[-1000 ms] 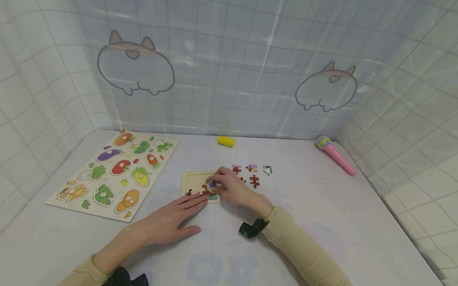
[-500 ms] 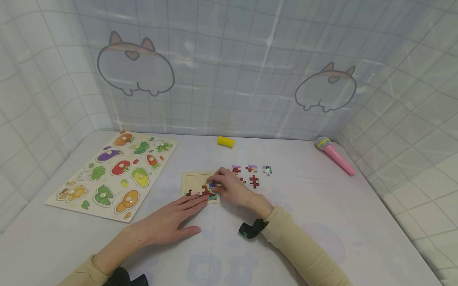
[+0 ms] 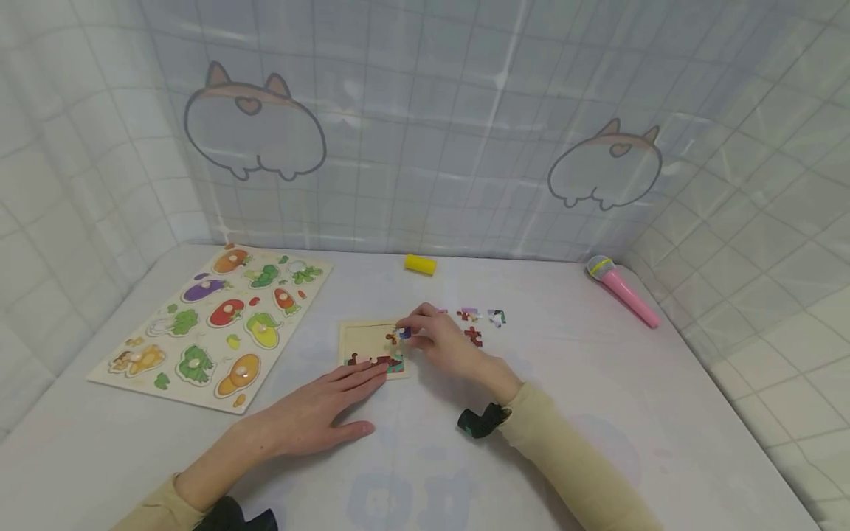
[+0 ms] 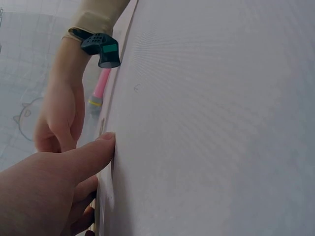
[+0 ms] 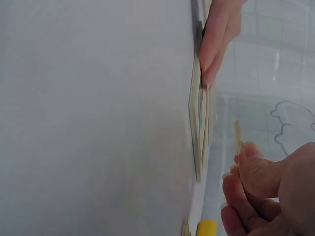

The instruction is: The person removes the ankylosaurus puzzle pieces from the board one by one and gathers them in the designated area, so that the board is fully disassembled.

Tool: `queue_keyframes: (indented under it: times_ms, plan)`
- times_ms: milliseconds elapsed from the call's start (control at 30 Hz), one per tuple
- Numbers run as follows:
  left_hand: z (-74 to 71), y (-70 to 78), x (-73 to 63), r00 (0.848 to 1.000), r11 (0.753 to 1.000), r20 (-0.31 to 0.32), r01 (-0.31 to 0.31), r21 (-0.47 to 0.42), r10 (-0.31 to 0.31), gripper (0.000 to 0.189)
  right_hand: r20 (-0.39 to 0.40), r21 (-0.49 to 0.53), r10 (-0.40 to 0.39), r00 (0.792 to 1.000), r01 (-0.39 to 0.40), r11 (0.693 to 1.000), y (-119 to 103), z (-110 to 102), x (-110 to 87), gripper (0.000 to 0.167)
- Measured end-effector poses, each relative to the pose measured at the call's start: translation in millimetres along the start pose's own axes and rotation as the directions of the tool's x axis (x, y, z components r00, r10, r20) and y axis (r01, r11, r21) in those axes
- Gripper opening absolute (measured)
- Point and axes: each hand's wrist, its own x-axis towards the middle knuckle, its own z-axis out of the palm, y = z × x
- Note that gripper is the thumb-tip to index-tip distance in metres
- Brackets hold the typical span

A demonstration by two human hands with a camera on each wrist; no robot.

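My right hand [image 3: 446, 345] pinches a jigsaw piece [image 3: 397, 335] between thumb and fingers. In the right wrist view that piece [image 5: 238, 136] is seen edge-on, held apart from the wooden puzzle tray [image 5: 196, 123]. My left hand [image 3: 317, 414] lies flat, fingers straight, its fingertips resting on the lower part of the wooden puzzle tray [image 3: 352, 333]. Several brown and green pieces [image 3: 396, 364] lie along the tray's near side, partly hidden under those fingers. Loose jigsaw pieces [image 3: 473, 336] lie right of the tray, some hidden behind my right hand.
A vegetable peg-puzzle board [image 3: 219, 324] lies at the left. At the back is a yellow cylinder [image 3: 420, 265], and a pink toy microphone [image 3: 623, 292] lies at the far right. A tiled curtain [image 3: 425, 147] rises behind the table.
My right hand has lifted the jigsaw piece off the tray and moved slightly right and up with it. The left hand stays in place on the tray.
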Motion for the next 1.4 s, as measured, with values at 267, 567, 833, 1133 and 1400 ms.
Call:
queue_keyframes:
  times_ms: [267,567,833,1133,1400]
  plan:
    - [0.2,-0.5,-1.4,1.000,1.000,-0.012,0.004,0.006,-0.003,0.073,-0.068,0.045,0.037,0.997,-0.034,0.998,22.5,-24.4,-23.5,0.030]
    - [1.4,0.0,-1.8,1.000,1.000,-0.017,0.009,0.008,-0.009,0.073,-0.132,0.032,0.112,0.985,-0.109,0.994,52.8,-50.8,-57.7,0.033]
    - [0.5,1.7,-0.4,1.000,1.000,-0.007,0.014,0.007,-0.014,0.073,-0.204,0.008,0.117,0.972,-0.118,0.993,76.3,-69.9,-86.5,0.031]
    - [1.5,0.2,-1.8,1.000,1.000,-0.009,0.009,0.005,-0.009,0.073,-0.220,-0.026,0.147,0.964,-0.157,0.987,92.9,-78.8,-100.8,0.030]
    - [2.5,-0.1,-0.3,1.000,1.000,-0.010,-0.001,0.005,0.001,0.073,-0.203,-0.061,0.116,0.972,-0.131,0.989,96.9,-78.5,-104.0,0.030]
